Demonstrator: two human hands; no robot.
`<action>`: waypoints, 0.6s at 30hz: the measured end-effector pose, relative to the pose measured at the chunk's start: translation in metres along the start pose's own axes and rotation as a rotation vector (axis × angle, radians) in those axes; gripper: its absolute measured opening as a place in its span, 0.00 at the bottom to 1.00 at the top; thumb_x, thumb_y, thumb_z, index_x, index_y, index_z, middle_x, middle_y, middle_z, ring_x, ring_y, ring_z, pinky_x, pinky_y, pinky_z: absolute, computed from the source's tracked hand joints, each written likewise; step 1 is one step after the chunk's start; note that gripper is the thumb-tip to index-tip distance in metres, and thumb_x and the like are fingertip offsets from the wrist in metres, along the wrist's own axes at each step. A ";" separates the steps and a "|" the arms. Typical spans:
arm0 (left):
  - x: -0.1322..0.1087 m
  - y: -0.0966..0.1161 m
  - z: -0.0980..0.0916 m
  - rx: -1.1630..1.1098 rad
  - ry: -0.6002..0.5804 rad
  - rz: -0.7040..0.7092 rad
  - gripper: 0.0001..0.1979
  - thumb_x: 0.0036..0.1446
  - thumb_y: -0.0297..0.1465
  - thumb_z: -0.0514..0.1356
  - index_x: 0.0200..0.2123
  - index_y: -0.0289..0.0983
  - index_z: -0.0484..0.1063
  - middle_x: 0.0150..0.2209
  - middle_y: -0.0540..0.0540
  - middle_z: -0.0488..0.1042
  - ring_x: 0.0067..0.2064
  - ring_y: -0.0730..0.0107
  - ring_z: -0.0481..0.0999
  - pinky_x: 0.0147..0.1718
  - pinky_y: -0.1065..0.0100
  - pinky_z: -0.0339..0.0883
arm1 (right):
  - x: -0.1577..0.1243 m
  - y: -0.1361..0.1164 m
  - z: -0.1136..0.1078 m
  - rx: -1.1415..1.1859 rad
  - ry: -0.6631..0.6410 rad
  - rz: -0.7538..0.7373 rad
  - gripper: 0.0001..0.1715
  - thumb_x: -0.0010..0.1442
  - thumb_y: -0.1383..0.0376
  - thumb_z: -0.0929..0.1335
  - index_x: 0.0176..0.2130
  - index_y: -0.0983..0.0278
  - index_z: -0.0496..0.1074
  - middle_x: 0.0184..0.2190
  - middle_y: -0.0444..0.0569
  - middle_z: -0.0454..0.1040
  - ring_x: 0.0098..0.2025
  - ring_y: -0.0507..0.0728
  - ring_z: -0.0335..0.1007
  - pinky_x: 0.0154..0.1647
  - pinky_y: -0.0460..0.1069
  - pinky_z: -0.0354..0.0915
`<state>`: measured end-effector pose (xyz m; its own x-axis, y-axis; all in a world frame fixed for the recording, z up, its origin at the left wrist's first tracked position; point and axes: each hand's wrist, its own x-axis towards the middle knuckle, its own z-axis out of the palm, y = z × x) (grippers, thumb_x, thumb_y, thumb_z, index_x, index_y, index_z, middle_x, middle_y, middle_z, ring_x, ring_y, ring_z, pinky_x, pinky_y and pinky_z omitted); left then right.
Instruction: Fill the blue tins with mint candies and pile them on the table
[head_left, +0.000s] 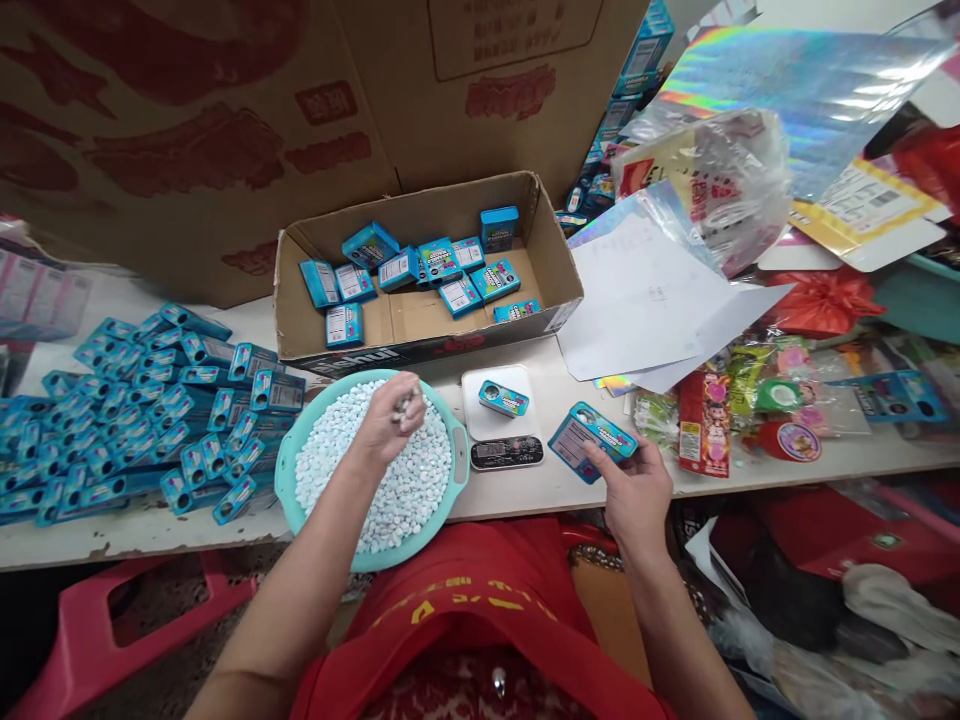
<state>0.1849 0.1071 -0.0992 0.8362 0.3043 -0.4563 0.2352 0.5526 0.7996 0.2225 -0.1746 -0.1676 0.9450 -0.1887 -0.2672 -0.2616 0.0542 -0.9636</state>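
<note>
Above a turquoise basin (463, 455) heaped with small white candies (337, 470), my left hand (394, 415) is closed around a few of them. At the right, my right hand (637, 490) grips a small blue box (581, 455) between thumb and fingers; the box lies tilted, its round hole towards the top. Between the hands sits a kitchen scale (495, 375) with another blue box (503, 398) on its white plate. Digits show on the dark display, too small to read surely.
An open cardboard tray (401, 325) behind the basin holds several blue boxes. More blue boxes (150, 410) are piled at the left. A large carton (225, 130) stands behind. Papers (645, 300), plastic bags (739, 175) and colourful packets (705, 420) crowd the right side.
</note>
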 end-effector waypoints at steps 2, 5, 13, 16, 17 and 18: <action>-0.012 0.005 -0.021 -0.049 0.054 -0.008 0.11 0.50 0.33 0.60 0.22 0.36 0.63 0.17 0.52 0.62 0.14 0.82 0.56 0.11 0.79 0.40 | 0.000 -0.001 0.001 0.002 -0.003 -0.007 0.26 0.39 0.61 0.78 0.38 0.64 0.69 0.32 0.44 0.75 0.35 0.53 0.70 0.40 0.51 0.67; -0.024 0.001 -0.044 -0.078 0.210 -0.069 0.14 0.55 0.34 0.57 0.20 0.35 0.62 0.16 0.52 0.61 0.13 0.82 0.56 0.10 0.79 0.41 | -0.001 -0.002 0.004 -0.002 -0.007 -0.017 0.27 0.38 0.61 0.78 0.38 0.64 0.69 0.32 0.45 0.75 0.34 0.53 0.70 0.38 0.51 0.67; -0.033 -0.013 -0.059 -0.130 0.396 -0.069 0.17 0.54 0.41 0.61 0.24 0.35 0.62 0.14 0.57 0.55 0.13 0.84 0.53 0.10 0.80 0.42 | -0.006 -0.004 0.014 -0.002 -0.033 -0.031 0.27 0.37 0.60 0.78 0.36 0.64 0.69 0.31 0.45 0.75 0.34 0.54 0.71 0.38 0.51 0.68; -0.032 -0.013 -0.060 -0.081 0.389 -0.045 0.15 0.52 0.40 0.63 0.26 0.35 0.63 0.15 0.57 0.58 0.14 0.84 0.54 0.12 0.80 0.42 | -0.009 -0.003 0.016 0.001 -0.031 -0.039 0.27 0.36 0.60 0.78 0.35 0.64 0.68 0.31 0.45 0.74 0.34 0.55 0.71 0.39 0.52 0.68; -0.031 -0.013 -0.060 -0.026 0.402 -0.012 0.15 0.51 0.40 0.63 0.27 0.35 0.63 0.16 0.57 0.57 0.14 0.84 0.53 0.12 0.80 0.42 | -0.009 -0.002 0.015 -0.001 -0.030 -0.041 0.27 0.36 0.60 0.78 0.35 0.64 0.68 0.31 0.45 0.74 0.34 0.55 0.71 0.39 0.52 0.68; -0.031 -0.014 -0.060 0.042 0.421 0.028 0.15 0.51 0.40 0.63 0.27 0.35 0.64 0.15 0.58 0.56 0.14 0.84 0.52 0.12 0.79 0.41 | -0.010 -0.001 0.015 -0.005 -0.030 -0.039 0.27 0.36 0.60 0.78 0.35 0.64 0.68 0.31 0.45 0.74 0.34 0.55 0.71 0.39 0.52 0.68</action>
<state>0.1266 0.1362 -0.1197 0.5692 0.6141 -0.5467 0.2421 0.5103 0.8252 0.2162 -0.1584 -0.1636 0.9600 -0.1611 -0.2292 -0.2253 0.0424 -0.9734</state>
